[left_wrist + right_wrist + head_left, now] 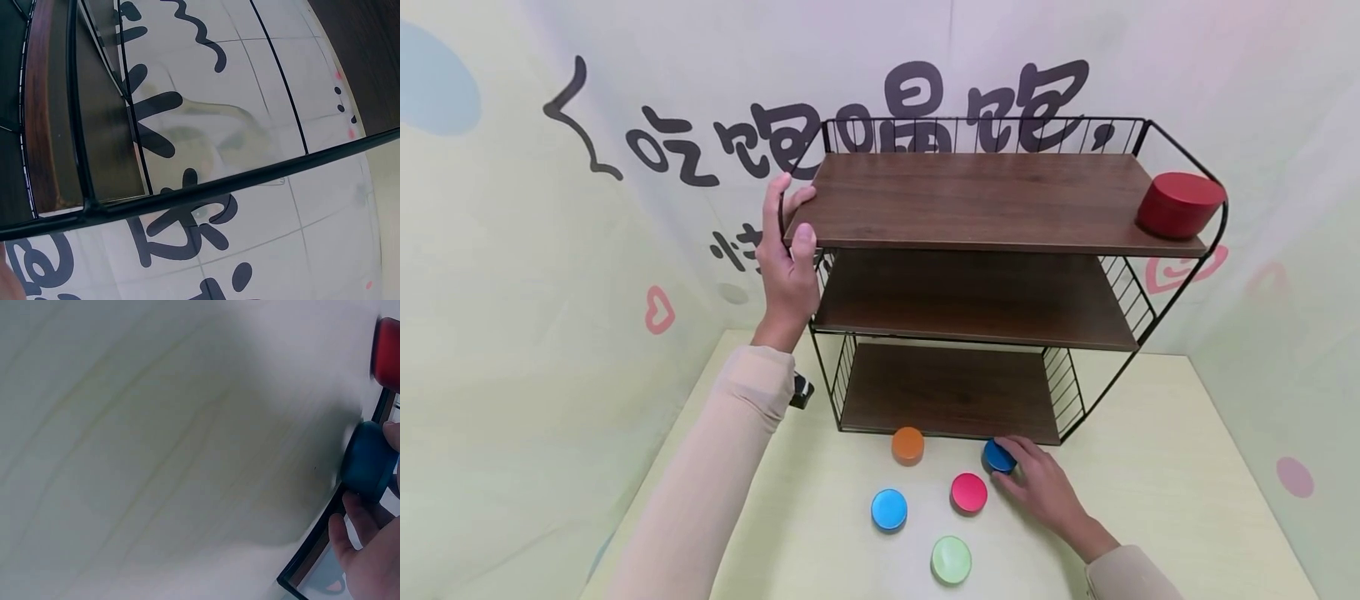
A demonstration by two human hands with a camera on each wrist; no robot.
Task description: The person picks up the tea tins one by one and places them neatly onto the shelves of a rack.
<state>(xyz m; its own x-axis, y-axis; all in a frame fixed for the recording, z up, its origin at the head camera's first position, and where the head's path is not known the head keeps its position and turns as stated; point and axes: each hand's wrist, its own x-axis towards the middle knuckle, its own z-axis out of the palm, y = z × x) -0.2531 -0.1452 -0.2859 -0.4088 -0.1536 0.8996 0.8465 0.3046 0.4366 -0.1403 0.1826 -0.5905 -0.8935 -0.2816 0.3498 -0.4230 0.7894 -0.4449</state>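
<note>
A three-tier shelf rack with brown boards and a black wire frame stands on the table. My left hand grips its upper left side, fingers around the black side bar and thumb at the board's front corner. In the left wrist view, the black bar crosses the picture and only a sliver of hand shows. At the rack's lower front edge my right hand holds a small dark blue round tin between thumb and fingers. The right wrist view shows the tin close up beside the bottom edge.
Orange, light blue, pink-red and light green round tins lie on the pale table before the rack. A larger red tin sits on the top board's right end. A black object lies left of the rack.
</note>
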